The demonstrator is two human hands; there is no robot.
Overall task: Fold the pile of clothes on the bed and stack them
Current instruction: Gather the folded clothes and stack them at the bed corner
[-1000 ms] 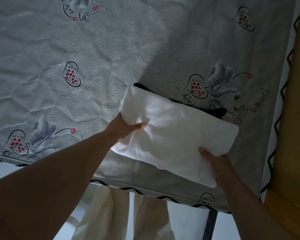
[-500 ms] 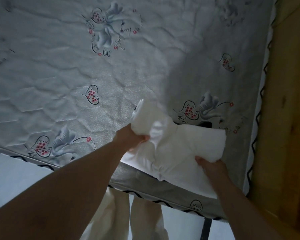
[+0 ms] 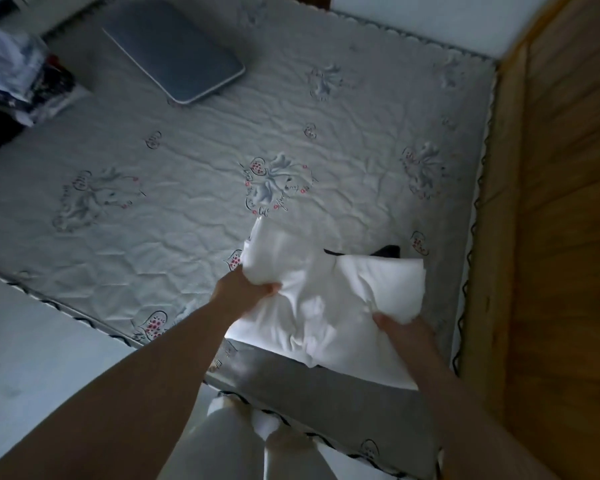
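Note:
A folded white garment (image 3: 326, 306) lies at the near right corner of the bed (image 3: 187, 209), partly bunched up. My left hand (image 3: 243, 289) grips its left side, the fingers curled into the cloth. My right hand (image 3: 400, 329) holds its near right edge. A dark garment (image 3: 387, 251) peeks out from under the white one at its far side. A pile of mixed clothes (image 3: 18, 81) sits at the far left corner of the bed.
A closed grey laptop (image 3: 174, 50) lies on the far part of the bed. A wooden wall or wardrobe (image 3: 561, 237) runs along the right side. My legs in pale trousers (image 3: 239, 441) stand at the bed's near edge.
The camera has tilted up, bringing the laptop and the clothes pile into view. The white garment has bunched up more in both hands, and its left end has lifted.

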